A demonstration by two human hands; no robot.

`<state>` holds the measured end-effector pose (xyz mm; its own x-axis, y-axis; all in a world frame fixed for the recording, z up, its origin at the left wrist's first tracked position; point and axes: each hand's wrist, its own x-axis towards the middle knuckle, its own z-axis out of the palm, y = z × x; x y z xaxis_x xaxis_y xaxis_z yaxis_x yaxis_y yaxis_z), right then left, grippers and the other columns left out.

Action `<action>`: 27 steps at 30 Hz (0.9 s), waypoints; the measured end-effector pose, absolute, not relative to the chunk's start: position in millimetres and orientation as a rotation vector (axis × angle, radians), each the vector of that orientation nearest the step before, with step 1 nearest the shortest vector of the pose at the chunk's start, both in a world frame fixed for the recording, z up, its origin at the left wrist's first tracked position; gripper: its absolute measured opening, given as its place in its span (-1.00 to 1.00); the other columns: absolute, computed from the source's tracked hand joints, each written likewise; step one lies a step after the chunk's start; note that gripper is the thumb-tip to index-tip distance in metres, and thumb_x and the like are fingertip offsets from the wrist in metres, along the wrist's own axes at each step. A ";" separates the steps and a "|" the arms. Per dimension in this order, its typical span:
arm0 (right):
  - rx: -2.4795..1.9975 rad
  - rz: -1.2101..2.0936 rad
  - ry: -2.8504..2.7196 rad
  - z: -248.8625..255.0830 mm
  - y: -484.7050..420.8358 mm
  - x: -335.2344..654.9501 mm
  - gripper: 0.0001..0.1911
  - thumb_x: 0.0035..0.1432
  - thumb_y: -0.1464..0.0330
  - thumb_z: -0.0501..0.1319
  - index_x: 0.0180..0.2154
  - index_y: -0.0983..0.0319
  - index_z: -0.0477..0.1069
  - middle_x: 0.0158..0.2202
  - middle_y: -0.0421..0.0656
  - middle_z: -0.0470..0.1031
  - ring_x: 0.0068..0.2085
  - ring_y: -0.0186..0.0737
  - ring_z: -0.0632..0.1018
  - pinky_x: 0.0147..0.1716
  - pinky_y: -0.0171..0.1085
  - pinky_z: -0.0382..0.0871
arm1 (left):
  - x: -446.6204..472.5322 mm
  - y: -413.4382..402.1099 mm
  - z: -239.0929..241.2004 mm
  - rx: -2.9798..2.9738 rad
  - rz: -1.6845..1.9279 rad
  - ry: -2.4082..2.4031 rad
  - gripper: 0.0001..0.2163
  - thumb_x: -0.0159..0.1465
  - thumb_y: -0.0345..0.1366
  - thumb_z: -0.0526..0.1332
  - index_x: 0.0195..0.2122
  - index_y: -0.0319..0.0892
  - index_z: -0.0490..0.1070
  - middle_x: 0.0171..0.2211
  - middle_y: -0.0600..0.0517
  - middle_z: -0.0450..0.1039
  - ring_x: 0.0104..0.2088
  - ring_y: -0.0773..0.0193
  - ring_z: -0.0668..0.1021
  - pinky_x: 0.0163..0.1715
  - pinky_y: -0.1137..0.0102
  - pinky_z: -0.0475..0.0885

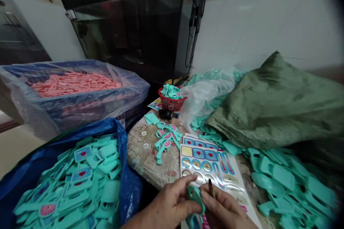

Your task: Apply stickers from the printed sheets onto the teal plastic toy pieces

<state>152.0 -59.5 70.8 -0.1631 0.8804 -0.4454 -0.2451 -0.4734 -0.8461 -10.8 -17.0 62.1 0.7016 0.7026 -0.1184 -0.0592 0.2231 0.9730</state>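
My left hand (176, 200) is closed on a small teal plastic piece (195, 196), with thumb and fingers on its edge. Close beside it, my right hand (227, 207) pinches a thin dark tool (211, 187) whose kind I cannot make out; its fingertips touch or nearly touch the piece. Beneath both hands lies a sticker sheet (233, 182) with hearts, faces and thermometers; one heart spot is bare. Past my left hand, a small pile of teal pieces with pink fan-shaped stickers (167, 137) rests on the worn table (139, 132).
Left stands a blue bag (123, 171) full of teal pieces, some stickered. Behind it is a plastic-lined crate (129, 86) of pink pieces. A red basket (172, 104) holds teal pieces. Loose teal pieces (283, 177) spill from a green sack (282, 103) at right.
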 end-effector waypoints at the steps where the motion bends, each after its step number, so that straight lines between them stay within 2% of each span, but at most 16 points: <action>1: -1.291 1.715 -0.850 68.6 -57.3 153.6 -0.60 -0.06 0.01 0.27 -0.36 0.21 0.41 -0.59 -0.31 0.30 -0.59 -0.46 0.30 -0.58 -0.46 0.20 | -7.7 -21.9 59.0 1.159 0.574 0.640 -0.53 0.12 -0.21 0.25 0.07 -0.19 0.28 -0.13 -0.07 0.48 -0.14 0.16 0.53 -0.12 0.32 0.40; 4: -1.532 1.429 -1.041 63.6 -51.3 172.8 -0.58 -0.01 -0.03 0.19 -0.30 0.18 0.41 -0.37 -0.21 0.44 -0.31 -0.27 0.45 -0.34 -0.37 0.33 | -6.1 -25.4 48.6 0.960 0.608 0.784 -0.64 0.10 -0.16 0.24 -0.11 -0.23 0.39 -0.38 0.02 0.50 -0.43 0.24 0.54 -0.42 0.40 0.43; 6: -1.747 1.197 -1.113 59.5 -47.9 190.9 -0.50 0.00 -0.07 0.12 -0.17 0.13 0.38 -0.16 -0.15 0.45 -0.10 -0.12 0.42 -0.18 -0.27 0.33 | -9.0 -22.8 43.2 0.885 0.680 0.881 -0.66 0.10 -0.14 0.25 -0.16 -0.22 0.39 -0.41 0.05 0.47 -0.48 0.29 0.51 -0.47 0.43 0.40; 8: -1.868 1.012 -1.176 53.2 -42.9 205.7 -0.48 0.03 -0.09 0.05 -0.13 0.12 0.37 -0.06 -0.12 0.41 0.00 -0.05 0.38 -0.09 -0.20 0.29 | -12.1 -19.9 39.5 0.835 0.767 0.920 -0.69 0.11 -0.13 0.24 -0.19 -0.21 0.38 -0.40 0.05 0.45 -0.44 0.30 0.50 -0.44 0.44 0.40; 9: -1.887 0.935 -1.238 49.3 -39.2 210.6 -0.50 0.06 -0.07 0.01 -0.18 0.14 0.39 -0.09 -0.10 0.43 -0.03 -0.05 0.39 -0.09 -0.18 0.29 | -13.2 -18.9 38.1 0.807 0.797 0.922 -0.71 0.12 -0.13 0.23 -0.21 -0.21 0.37 -0.41 0.05 0.44 -0.43 0.30 0.49 -0.42 0.43 0.40; 11: -1.872 0.799 -1.410 41.3 -28.8 215.4 -0.55 0.11 -0.01 -0.05 -0.35 0.17 0.40 -0.27 -0.10 0.47 -0.18 -0.08 0.45 -0.16 -0.19 0.30 | -13.7 -17.9 35.9 0.761 0.829 0.911 -0.74 0.14 -0.14 0.22 -0.23 -0.21 0.36 -0.40 0.04 0.44 -0.39 0.28 0.49 -0.34 0.40 0.41; 14: -1.840 0.661 -1.561 30.4 -8.0 216.3 -0.59 0.11 0.05 -0.06 -0.51 0.17 0.33 -0.44 -0.13 0.42 -0.33 -0.14 0.44 -0.27 -0.21 0.30 | -10.5 -16.7 32.7 0.715 0.858 0.873 -0.77 0.18 -0.18 0.19 -0.21 -0.20 0.35 -0.30 0.00 0.47 -0.29 0.25 0.51 -0.23 0.36 0.41; 18: -1.891 0.592 -1.579 18.1 18.1 221.6 -0.67 0.08 0.09 0.00 -0.50 0.17 0.32 -0.48 -0.14 0.41 -0.38 -0.14 0.43 -0.35 -0.22 0.27 | 1.2 -11.0 27.6 0.662 0.878 0.793 -0.76 0.20 -0.19 0.18 -0.17 -0.20 0.34 -0.23 -0.04 0.48 -0.25 0.22 0.53 -0.21 0.34 0.41; 23: -1.968 0.486 -1.589 5.2 33.0 230.2 -0.74 0.12 0.18 -0.03 -0.30 0.17 0.32 -0.34 -0.12 0.46 -0.33 -0.14 0.46 -0.35 -0.24 0.26 | 19.6 -0.4 24.8 0.610 0.872 0.762 -0.71 0.13 -0.17 0.24 -0.19 -0.23 0.34 -0.31 -0.05 0.49 -0.33 0.22 0.55 -0.29 0.36 0.42; 27: -2.021 0.400 -1.629 -0.9 32.7 231.5 -0.78 0.14 0.22 -0.03 -0.37 0.15 0.31 -0.33 -0.14 0.42 -0.31 -0.16 0.45 -0.37 -0.27 0.25 | 27.2 5.5 26.3 0.615 0.818 0.836 -0.64 0.04 -0.14 0.31 -0.20 -0.23 0.36 -0.33 -0.03 0.51 -0.34 0.20 0.55 -0.32 0.37 0.42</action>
<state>231.5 32.7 -0.9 0.2372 0.9676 0.0867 0.8174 -0.1505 -0.5561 27.2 5.5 26.3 0.4095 0.8218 -0.3962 -0.3784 0.5482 0.7459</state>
